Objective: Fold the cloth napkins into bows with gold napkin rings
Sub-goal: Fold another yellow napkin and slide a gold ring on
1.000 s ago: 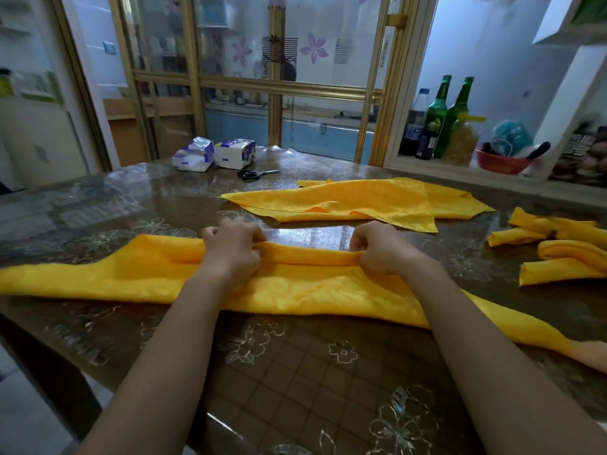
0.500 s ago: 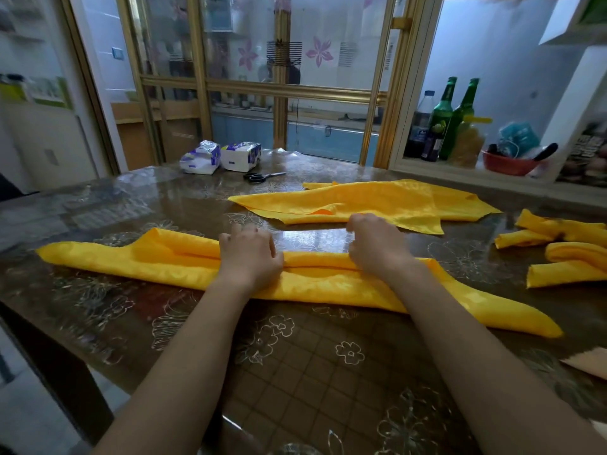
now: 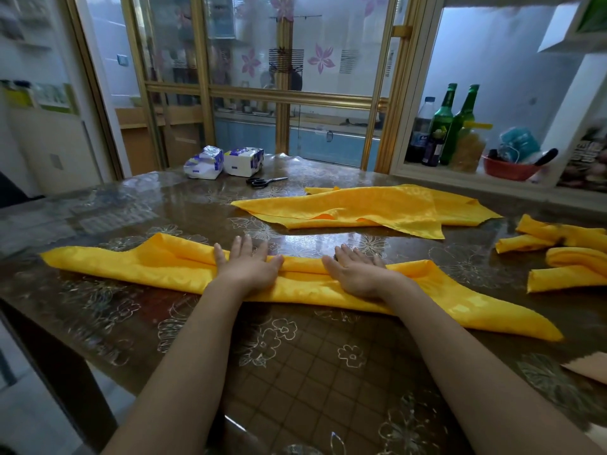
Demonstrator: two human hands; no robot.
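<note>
- L hand [image 3: 248, 267]: palm down, flat on the folded yellow napkin [image 3: 131, 264]. Fingers are straight, slightly spread and point away from the person. Nothing is gripped, it's just pressing.
- R hand [image 3: 356, 272]: same flat, uncurled pose, near the L hand w/ a short stretch of cloth showing between the thumbs. Fingertips reach the napkin's far edge (can't tell if they touch the table [image 3: 295, 362] there).
- Forearms: both come in from the near table edge and angle inward twd the cloth's middle, wrists low over the fabric.
- Napkin: a long narrow band under both palms. One end runs well out to the left of the L hand; the other, pointed, runs well out to the right of the R hand and slants nearer.
- Beyond the fingertips: a second yellow cloth [image 3: 361, 208] lies loose, apart from the hands. Scissors [image 3: 264, 181] & two tissue packs [image 3: 244, 160] sit farther back.
- Well right of the R hand: a few rolled yellow napkins [image 3: 565, 257].
</note>
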